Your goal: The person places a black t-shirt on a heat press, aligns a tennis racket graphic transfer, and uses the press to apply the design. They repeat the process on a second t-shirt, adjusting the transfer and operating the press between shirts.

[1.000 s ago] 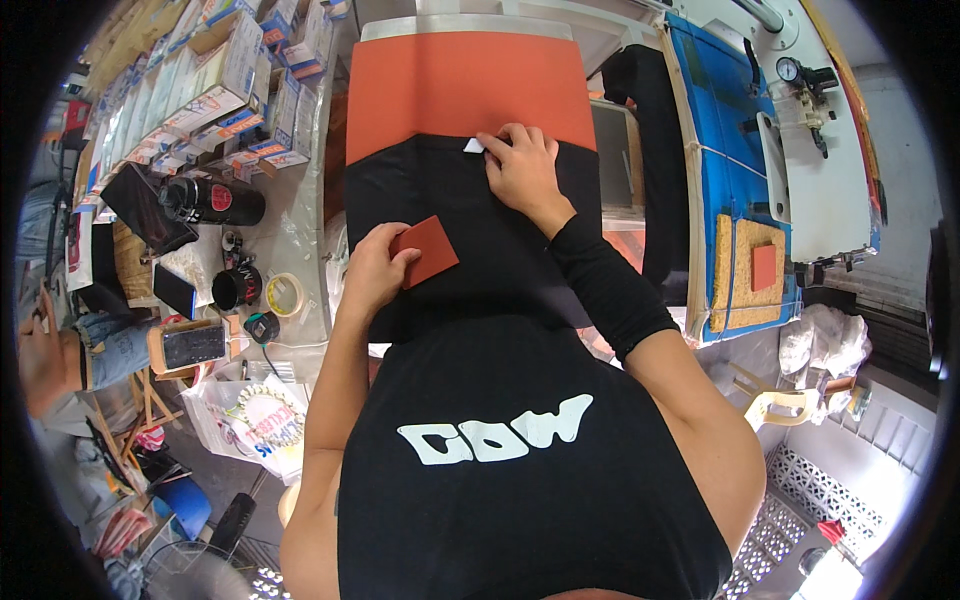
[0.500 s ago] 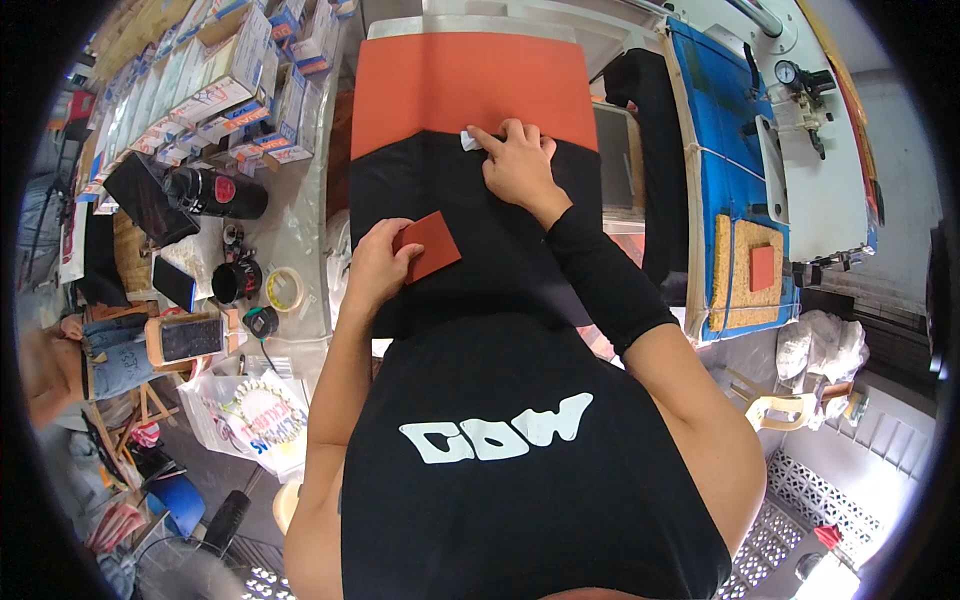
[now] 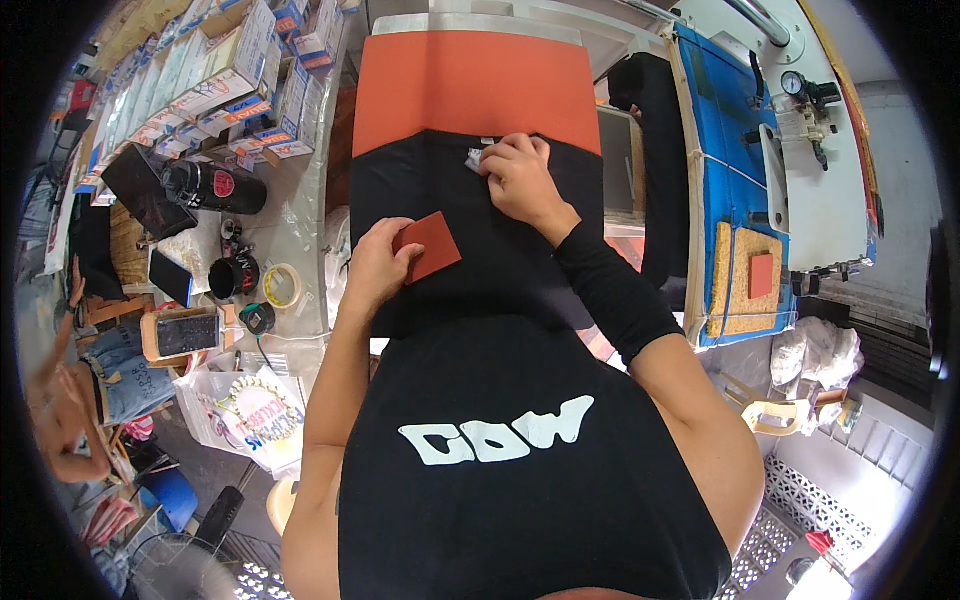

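Note:
A black garment lies flat over an orange-red board, its neckline toward the far end. My left hand rests on the garment's left side, thumb on top of a flat reddish-brown square pad that it grips. Near the neckline, my right hand has its fingers curled and pinched at a small crumpled white piece, partly hidden by the fingertips. A small white neck tag shows at the collar just beyond it.
On the left table stand stacked boxes, a black bottle, a black mug and a tape roll. To the right is a blue-covered panel with a tan board. Another person is at far left.
My right hand has pulled back slightly from the neckline with the white piece, uncovering the neck tag. My left hand stays in place with the pad. The person at left has shifted.

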The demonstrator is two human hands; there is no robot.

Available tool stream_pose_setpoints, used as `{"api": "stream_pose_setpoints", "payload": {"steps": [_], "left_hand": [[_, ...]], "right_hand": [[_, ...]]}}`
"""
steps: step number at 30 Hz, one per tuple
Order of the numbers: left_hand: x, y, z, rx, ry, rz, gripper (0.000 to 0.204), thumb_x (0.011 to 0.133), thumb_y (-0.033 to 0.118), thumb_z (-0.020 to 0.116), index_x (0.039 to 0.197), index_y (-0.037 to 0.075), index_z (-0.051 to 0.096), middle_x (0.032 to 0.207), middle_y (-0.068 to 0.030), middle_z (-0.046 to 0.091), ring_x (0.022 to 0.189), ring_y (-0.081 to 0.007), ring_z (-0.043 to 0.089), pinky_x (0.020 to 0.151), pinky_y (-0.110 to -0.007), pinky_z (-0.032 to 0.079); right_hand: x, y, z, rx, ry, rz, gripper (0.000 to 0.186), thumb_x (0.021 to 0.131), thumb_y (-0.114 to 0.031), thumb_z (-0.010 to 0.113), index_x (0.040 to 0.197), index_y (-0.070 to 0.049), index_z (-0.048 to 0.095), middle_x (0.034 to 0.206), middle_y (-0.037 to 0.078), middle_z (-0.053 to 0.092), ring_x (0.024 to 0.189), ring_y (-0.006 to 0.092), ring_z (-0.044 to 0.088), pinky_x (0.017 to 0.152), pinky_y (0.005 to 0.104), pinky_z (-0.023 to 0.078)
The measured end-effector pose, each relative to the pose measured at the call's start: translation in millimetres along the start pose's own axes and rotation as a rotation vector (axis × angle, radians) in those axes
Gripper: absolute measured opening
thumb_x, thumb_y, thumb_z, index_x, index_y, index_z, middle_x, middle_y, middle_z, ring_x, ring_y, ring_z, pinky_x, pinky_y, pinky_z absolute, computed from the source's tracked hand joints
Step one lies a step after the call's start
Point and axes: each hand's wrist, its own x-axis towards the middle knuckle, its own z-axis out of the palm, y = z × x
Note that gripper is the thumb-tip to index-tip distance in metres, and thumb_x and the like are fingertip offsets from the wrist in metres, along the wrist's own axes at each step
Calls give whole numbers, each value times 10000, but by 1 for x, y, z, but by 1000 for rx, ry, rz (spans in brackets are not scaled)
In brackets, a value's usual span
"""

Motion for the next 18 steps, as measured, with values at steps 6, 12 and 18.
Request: {"api": "stream_pose_setpoints", "payload": {"steps": [6,12,18], "left_hand": [[1,3,-1,-3,-5,-1,339,853,129,772,1160,9,694,1122,-189,703,1047,-386,676,921,-426,536],[22,16,-21,-249,-114,-98,272,927,119,717,1172,4,696,1094,-134,739,1023,-250,704,918,-372,538],[148,46,-30,-89,392,554,234,934,127,724,1122,-11,735,1047,-172,744,977,-315,718,895,-369,551]], "right_hand": [[11,6,-9,29,-57,24,151,824,-138,714,967,-90,726,1023,42,718,1106,291,605,984,536,409],[31,32,-17,-184,-245,279,233,875,-253,777,990,-65,701,1017,171,686,1048,356,649,894,510,478],[39,38,-40,75,-278,86,200,823,-188,799,890,-37,686,930,150,665,1008,388,642,862,499,517]]}}
